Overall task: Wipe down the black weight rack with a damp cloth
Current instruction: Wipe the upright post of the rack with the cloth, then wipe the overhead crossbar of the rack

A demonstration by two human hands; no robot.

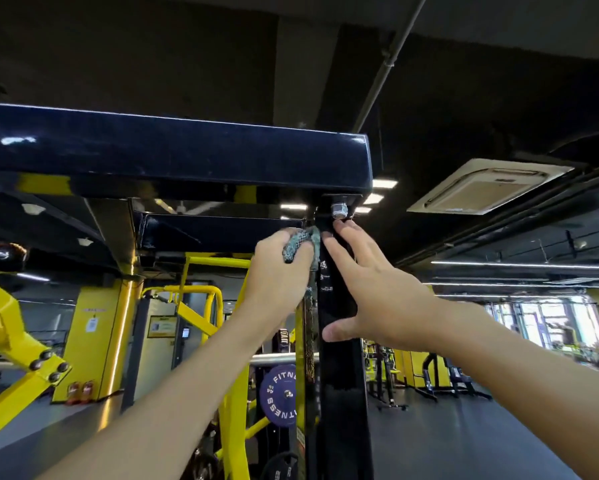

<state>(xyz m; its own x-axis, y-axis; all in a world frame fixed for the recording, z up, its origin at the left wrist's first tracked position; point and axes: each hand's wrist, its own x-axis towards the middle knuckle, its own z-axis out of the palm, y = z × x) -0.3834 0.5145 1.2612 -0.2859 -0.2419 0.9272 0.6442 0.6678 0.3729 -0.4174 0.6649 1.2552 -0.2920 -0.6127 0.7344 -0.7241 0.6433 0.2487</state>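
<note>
The black weight rack fills the middle of the view: a glossy top beam runs across overhead and a black upright post drops from its right end. My left hand grips a grey-blue patterned cloth and holds it against the left side of the post, just under the beam. My right hand lies flat on the front of the post with fingers straight, fingertips near a bolt under the beam.
Yellow machine frames stand behind and to the left. A purple weight plate hangs on a bar left of the post, with dark plates below it. An open dark gym floor stretches to the right, with more equipment far off.
</note>
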